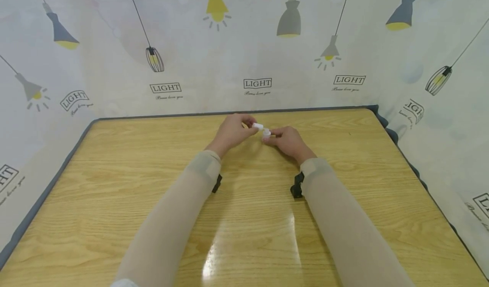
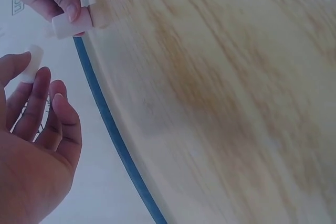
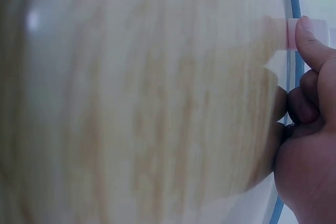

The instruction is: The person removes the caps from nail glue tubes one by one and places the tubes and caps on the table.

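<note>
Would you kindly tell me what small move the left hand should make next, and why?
Probably the left hand should bring the small white piece over the neck of the white bottle: it is pinched at a slant, apart from the bottle, which the right hand holds upright.

Wide room at the sides, a tight spot far in the middle.
A hand could slide over the wooden table [image 1: 126, 172] outside the left sleeve [image 1: 168, 219] or the right sleeve [image 1: 351, 219] — or up between them, past the black blocks [image 1: 296, 188] poking in. Far up, the left hand [image 1: 233, 130] with a small white piece [image 1: 257, 126] and the right hand [image 1: 289, 142] with a little white bottle [image 1: 266, 133] block the way — only a tiny gap there. Behind stands the lamp cloth [image 1: 214, 62].
</note>
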Available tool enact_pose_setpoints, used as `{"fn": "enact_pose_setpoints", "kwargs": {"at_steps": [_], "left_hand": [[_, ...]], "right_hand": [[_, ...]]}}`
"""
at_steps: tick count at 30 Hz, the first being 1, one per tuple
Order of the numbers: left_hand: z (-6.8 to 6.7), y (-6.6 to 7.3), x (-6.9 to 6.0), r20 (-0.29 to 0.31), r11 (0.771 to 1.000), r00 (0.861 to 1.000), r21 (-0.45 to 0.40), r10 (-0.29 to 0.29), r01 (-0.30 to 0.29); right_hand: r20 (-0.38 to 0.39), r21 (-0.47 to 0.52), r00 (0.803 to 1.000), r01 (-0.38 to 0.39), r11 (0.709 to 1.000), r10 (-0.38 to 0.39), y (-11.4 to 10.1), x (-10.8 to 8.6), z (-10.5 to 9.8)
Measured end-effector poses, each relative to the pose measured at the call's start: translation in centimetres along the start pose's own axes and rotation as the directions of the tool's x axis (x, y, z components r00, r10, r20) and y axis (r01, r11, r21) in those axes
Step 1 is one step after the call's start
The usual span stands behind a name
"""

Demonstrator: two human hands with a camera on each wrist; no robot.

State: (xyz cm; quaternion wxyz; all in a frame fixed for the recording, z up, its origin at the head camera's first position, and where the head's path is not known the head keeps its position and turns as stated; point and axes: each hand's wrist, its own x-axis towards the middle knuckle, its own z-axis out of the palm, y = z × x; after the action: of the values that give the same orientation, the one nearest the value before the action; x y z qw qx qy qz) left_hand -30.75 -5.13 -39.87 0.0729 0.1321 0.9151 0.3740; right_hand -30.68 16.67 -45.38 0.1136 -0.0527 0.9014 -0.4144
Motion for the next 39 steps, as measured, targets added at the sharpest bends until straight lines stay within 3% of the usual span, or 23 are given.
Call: {"fn": "enact_pose_setpoints", "kwargs": {"at_steps": [14,39], "left_hand": [[0.5,-1.2,0.5,0.039,1.000,0.999,0.022,-0.002,0.002],[0.5,-1.0,0.0,0.036,1.000,0.999,0.031,-0.003,0.002]], "right_hand": [[0.004,0.015,1.000,-0.009,1.000,0.009,-0.1,-0.1,0.0],[-0.010,-0.010,1.000,0.000,1.000,0.000,-0.1,-0.1,0.1]]}}
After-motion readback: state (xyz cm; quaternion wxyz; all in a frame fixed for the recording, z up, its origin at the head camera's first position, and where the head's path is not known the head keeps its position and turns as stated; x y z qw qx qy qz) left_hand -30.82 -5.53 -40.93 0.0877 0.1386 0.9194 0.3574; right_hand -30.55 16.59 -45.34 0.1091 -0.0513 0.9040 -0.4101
